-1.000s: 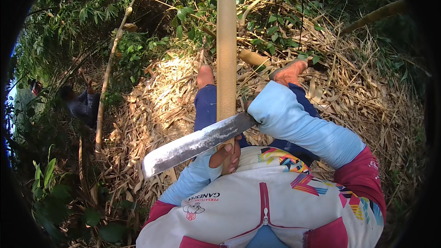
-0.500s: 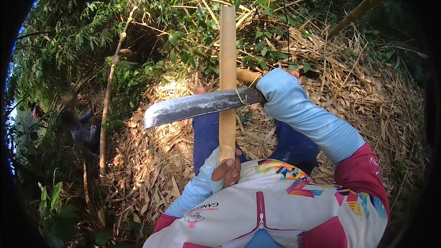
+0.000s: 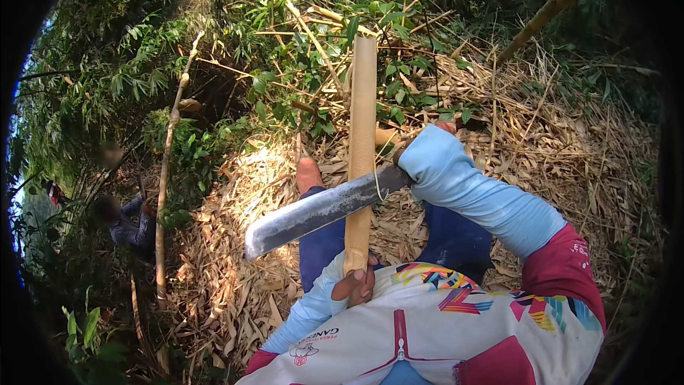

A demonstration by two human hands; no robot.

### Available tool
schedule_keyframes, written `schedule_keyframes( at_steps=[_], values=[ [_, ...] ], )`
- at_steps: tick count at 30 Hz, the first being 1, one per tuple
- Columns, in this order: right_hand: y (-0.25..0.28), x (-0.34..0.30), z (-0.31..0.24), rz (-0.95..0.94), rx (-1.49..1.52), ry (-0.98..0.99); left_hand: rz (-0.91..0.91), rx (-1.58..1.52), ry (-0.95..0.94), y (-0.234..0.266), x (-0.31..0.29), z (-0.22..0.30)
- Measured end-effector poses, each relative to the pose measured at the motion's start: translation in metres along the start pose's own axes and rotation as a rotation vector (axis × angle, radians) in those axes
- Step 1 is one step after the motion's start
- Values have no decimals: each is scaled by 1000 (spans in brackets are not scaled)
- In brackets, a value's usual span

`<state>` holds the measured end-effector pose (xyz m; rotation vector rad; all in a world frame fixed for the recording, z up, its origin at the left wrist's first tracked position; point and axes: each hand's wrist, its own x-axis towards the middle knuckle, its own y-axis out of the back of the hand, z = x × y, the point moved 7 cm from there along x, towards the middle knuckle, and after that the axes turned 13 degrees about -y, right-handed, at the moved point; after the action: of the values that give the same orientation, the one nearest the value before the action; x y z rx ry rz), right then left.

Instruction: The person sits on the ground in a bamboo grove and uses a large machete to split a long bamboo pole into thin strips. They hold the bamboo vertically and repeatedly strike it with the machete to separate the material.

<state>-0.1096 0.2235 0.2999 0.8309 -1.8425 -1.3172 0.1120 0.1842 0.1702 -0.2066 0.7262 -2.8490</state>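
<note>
My left hand (image 3: pixel 355 287) is closed around the lower end of a split bamboo strip (image 3: pixel 361 107), close to my belly. The strip stands nearly upright in view and runs away from me. My right hand (image 3: pixel 405 150), mostly covered by its light blue sleeve, grips a machete whose handle is hidden. The broad, dark machete blade (image 3: pixel 320 210) lies across the front of the strip, its tip pointing left and toward me. A thin pale fibre (image 3: pixel 377 175) loops over the blade near the handle.
Dry bamboo leaves (image 3: pixel 249 271) cover the ground around my feet (image 3: pixel 308 173). Cut bamboo and green shoots stand ahead. A bamboo pole (image 3: pixel 169 150) leans at left; another pole (image 3: pixel 552 11) slants at upper right. Another person (image 3: pixel 134 217) is at far left.
The machete has moved down along the strip toward me, and its tip has swung lower. The strip's far end sits lower and slightly right in view. Both grips stay the same.
</note>
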Motion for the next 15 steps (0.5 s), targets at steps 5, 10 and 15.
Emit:
schedule_keyframes(
  at_steps=[5,10,15],
  values=[
    [25,25,48,243,240,-170,-41,-5,46,3,4,-7],
    [9,17,14,124,-15,39,-33,14,31,3,2,-2],
    [50,36,62,343,233,-219,-73,40,80,2,6,-3]
  ],
)
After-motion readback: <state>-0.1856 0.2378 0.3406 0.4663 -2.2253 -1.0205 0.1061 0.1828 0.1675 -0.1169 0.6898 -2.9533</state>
